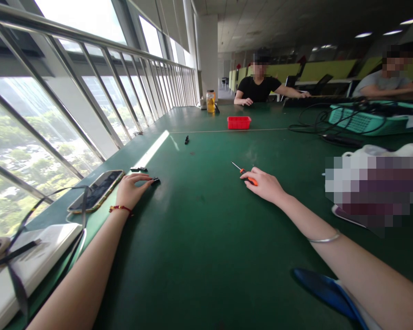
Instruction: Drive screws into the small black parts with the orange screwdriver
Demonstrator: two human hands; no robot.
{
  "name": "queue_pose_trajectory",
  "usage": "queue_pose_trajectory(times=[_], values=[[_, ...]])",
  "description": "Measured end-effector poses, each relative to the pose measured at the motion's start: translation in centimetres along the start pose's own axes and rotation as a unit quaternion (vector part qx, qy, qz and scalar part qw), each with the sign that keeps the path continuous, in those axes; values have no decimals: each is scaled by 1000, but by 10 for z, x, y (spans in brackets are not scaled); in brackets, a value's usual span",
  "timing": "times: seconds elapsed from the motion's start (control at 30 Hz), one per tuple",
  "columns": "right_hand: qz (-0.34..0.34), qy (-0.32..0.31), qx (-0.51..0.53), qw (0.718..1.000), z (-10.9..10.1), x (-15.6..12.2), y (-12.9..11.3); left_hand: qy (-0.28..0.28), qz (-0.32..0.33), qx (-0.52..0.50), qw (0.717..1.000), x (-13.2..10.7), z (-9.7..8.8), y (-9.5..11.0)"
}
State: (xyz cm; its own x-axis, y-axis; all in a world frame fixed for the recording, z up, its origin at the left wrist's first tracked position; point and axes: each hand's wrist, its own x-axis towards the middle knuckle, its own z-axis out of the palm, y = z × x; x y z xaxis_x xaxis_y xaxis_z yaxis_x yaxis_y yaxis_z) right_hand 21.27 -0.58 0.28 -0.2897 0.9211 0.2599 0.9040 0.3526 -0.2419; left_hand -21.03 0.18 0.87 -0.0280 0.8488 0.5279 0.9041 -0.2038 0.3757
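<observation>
Green table (192, 256), worked from the near edge, two bare hands on it, well apart. Left hand (130, 189), toward the left edge: thumb and index pinched on a small black piece (156, 180), which sits at the fingertips on the side facing mid-table. Its long axis looks roughly crosswise; too small to be sure. Right hand (265, 184), right of mid-table: fingers curled round the orange-and-black handle of a screwdriver (242, 171), blade bare. Key relation: the pinched piece lies left of the screwdriver and slightly nearer the near edge than its tip, with bare tabletop between. Screwdriver's long axis slants, handle toward the near right corner, tip toward the far left, so the blade aims past the piece, not at it. Left hand has the piece, right hand is well off from it. Second black piece (138, 169) just beyond the left fingers, toward the left edge; third black piece (186, 140) farther toward the far edge, between the two hands, nobody touching it. Phone (98, 190) beside the left wrist, along the left edge. Red tray (239, 123) near the far edge, beyond the screwdriver; contents not readable.
</observation>
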Motion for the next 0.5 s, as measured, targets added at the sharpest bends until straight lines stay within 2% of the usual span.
queue_pose_trajectory(times=[0.17,0.23,0.37,0.4,0.43,0.5], values=[[-2,0,-1,1000,0,0,0,-5,2,-12,1000,0,0,2],[-2,1,-2,1000,-1,0,0,14,5,-12,1000,-1,-2,6],[-4,4,-6,1000,-1,-1,-1,164,-21,15,986,-2,-5,12],[-4,5,-7,1000,-1,-1,-1,184,-31,15,982,-3,-5,12],[-5,6,-8,1000,-1,-1,-2,184,-42,10,982,-3,-4,13],[-7,13,-13,1000,0,-2,-2,142,-63,-6,988,-3,-3,12]])
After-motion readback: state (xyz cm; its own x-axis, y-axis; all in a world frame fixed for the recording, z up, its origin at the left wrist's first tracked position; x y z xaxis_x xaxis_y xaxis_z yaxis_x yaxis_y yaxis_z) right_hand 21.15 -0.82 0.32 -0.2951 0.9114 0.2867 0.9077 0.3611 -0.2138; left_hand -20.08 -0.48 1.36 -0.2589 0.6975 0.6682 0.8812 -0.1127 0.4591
